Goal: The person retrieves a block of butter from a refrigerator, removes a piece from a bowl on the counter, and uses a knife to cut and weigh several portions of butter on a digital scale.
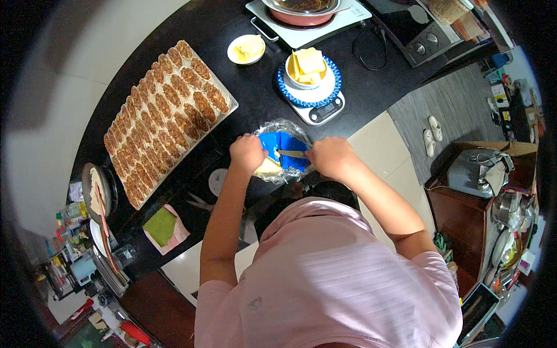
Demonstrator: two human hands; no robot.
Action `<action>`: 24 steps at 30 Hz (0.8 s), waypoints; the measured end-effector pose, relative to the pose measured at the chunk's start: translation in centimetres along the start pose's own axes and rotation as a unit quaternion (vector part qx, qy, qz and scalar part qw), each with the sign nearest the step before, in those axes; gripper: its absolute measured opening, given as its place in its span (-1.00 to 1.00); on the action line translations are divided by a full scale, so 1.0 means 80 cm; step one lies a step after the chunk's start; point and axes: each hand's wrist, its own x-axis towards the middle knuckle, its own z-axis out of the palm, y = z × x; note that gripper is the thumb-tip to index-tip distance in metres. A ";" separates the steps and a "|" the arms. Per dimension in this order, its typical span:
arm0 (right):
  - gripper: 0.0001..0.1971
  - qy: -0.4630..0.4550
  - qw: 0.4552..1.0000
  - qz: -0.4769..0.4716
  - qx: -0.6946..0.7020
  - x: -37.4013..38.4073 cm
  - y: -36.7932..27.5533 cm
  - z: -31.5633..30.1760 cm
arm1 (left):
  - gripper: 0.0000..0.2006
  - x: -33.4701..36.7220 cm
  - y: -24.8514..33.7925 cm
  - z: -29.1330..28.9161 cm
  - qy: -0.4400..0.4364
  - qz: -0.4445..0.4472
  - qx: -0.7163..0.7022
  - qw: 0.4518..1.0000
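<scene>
Seen from above, a person in a pink shirt stands at a dark worktop (371,87), and every place here is given relative to the kitchen scale (318,104) near its far edge. Far to the left of the scale lies the largest thing, a long tray (229,107) filled with rows of brown baked pieces. Beyond the scale sits a pan on a white single-burner cooker (301,29). On the scale itself rests a blue-rimmed plate carrying a bowl of yellow butter pieces (307,62), and a small dish of butter (246,49) stands just left of it. Directly in front of the scale, toward the person, is a block of butter (268,168) lying in opened blue wrapper (278,144) with crinkled clear film around it. The left hand (248,153) is closed on the block's left end, steadying it. The right hand (331,158) is clamped around the handle of a knife (292,153), whose blade lies across the block. The butter looks soft, greasy and easily dented, so it is likely best held through the wrapper at its end, with light pressure; the film would probably slide and crumple under the fingers.
</scene>
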 end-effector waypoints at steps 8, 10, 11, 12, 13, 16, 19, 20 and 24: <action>-0.72 -0.124 0.985 -0.024 -0.118 0.032 -0.036 -0.035 | -0.81 0.038 0.027 -0.012 -0.123 -0.012 0.116 0.985; -0.73 -0.116 0.988 -0.023 -0.101 0.041 -0.027 -0.023 | -0.81 0.040 0.027 -0.010 -0.129 -0.010 0.122 0.984; -0.74 -0.112 0.989 -0.022 -0.092 0.043 -0.020 -0.018 | -0.81 0.040 0.028 -0.010 -0.132 -0.008 0.124 0.983; -0.74 -0.108 0.992 -0.013 -0.069 0.044 -0.013 -0.014 | -0.81 0.041 0.028 -0.009 -0.138 -0.007 0.123 0.983; -0.74 -0.105 0.993 -0.006 -0.047 0.044 -0.005 -0.012 | -0.81 0.042 0.025 -0.008 -0.142 -0.009 0.121 0.982; -0.69 -0.063 0.997 -0.005 0.041 0.044 0.030 0.014 | -0.80 0.046 0.017 -0.002 -0.149 -0.001 0.111 0.983; -0.62 -0.025 0.993 -0.029 0.114 0.053 0.059 0.061 | -0.78 0.052 0.005 0.007 -0.148 -0.014 0.075 0.986; -0.62 -0.011 0.992 -0.031 0.124 0.054 0.058 0.071 | -0.77 0.054 -0.001 0.009 -0.147 -0.022 0.058 0.987; -0.61 0.021 0.986 -0.039 0.160 0.052 0.050 0.082 | -0.79 0.054 -0.019 0.016 -0.129 -0.024 0.008 0.991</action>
